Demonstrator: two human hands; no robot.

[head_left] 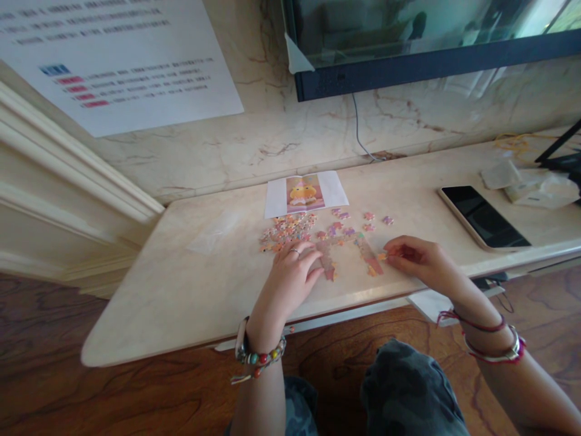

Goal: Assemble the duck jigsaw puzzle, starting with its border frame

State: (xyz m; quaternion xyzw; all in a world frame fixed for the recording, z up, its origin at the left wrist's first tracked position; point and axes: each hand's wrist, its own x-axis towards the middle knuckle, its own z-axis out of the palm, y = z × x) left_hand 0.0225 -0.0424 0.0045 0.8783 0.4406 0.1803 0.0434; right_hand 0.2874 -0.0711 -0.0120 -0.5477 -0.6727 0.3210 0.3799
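Observation:
My left hand (293,275) lies palm down on the marble shelf (190,284), fingers stretched over the edge of a heap of loose puzzle pieces (285,231). My right hand (420,257) is curled, its fingertips pinching a small orange puzzle piece (381,257) against the end of a joined strip of pieces (370,254). More joined pieces (329,269) lie between the hands. A printed reference picture (305,194) of a yellow figure lies behind the heap.
A dark smartphone (483,217) lies at the right. Crumpled plastic wrap (535,181) and a black stand sit at the far right. A screen (431,42) hangs on the wall above, a poster (118,60) at left. My knees are under the shelf.

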